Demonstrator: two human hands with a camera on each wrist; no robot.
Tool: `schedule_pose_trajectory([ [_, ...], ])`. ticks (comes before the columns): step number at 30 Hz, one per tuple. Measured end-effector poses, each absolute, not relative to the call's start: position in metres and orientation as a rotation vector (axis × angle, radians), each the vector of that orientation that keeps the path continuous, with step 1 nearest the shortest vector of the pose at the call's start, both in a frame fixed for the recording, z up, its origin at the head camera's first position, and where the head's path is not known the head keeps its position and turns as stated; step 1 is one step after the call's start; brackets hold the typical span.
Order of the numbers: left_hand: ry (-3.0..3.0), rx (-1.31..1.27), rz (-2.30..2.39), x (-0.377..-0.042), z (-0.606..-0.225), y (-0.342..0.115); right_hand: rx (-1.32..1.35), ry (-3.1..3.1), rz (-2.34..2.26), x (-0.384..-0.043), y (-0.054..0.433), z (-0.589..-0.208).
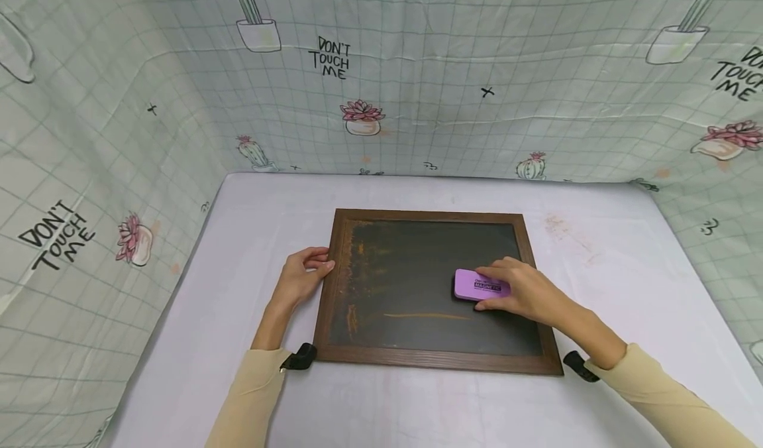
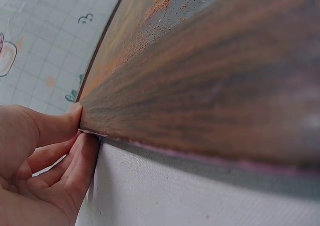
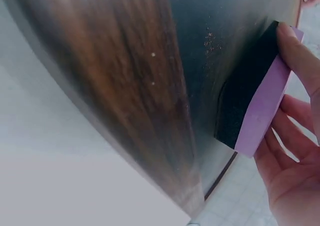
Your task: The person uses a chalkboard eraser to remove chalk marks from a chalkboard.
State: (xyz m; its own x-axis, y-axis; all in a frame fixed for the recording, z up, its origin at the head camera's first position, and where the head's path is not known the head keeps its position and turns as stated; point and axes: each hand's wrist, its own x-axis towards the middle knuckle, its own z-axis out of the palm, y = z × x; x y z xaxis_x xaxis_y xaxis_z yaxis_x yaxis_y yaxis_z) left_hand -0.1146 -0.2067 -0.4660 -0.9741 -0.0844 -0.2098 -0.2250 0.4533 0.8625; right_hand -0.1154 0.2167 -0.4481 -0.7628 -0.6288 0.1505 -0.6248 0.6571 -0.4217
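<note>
A chalkboard point(image 1: 411, 269) with a brown wooden frame lies flat on the table. Orange chalk dust point(image 1: 352, 302) covers its left part, and a thin orange chalk line point(image 1: 426, 315) runs along the lower middle. My right hand point(image 1: 521, 289) grips a purple chalkboard eraser point(image 1: 481, 285) with thumb and fingers on its long sides. In the right wrist view the eraser's black felt point(image 3: 247, 86) faces the board. At the left side of the frame point(image 2: 200, 86), my left hand point(image 2: 47, 156) pinches the edge, thumb on top and fingers below.
The table point(image 1: 429, 408) has a white cover, with a faint orange smudge point(image 1: 563, 226) right of the board. Patterned cloth point(image 1: 417, 77) hangs behind and on both sides. A black wrist camera point(image 1: 301, 356) sits near the board's lower left corner.
</note>
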Motion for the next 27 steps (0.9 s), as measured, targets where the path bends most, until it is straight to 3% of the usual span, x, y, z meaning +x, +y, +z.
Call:
schedule_pose_trajectory([
  [27,2.531,-0.266,1.566,-0.116,-0.465,-0.209,-1.122,2.858,-0.748,-0.082,0.241,-0.441],
])
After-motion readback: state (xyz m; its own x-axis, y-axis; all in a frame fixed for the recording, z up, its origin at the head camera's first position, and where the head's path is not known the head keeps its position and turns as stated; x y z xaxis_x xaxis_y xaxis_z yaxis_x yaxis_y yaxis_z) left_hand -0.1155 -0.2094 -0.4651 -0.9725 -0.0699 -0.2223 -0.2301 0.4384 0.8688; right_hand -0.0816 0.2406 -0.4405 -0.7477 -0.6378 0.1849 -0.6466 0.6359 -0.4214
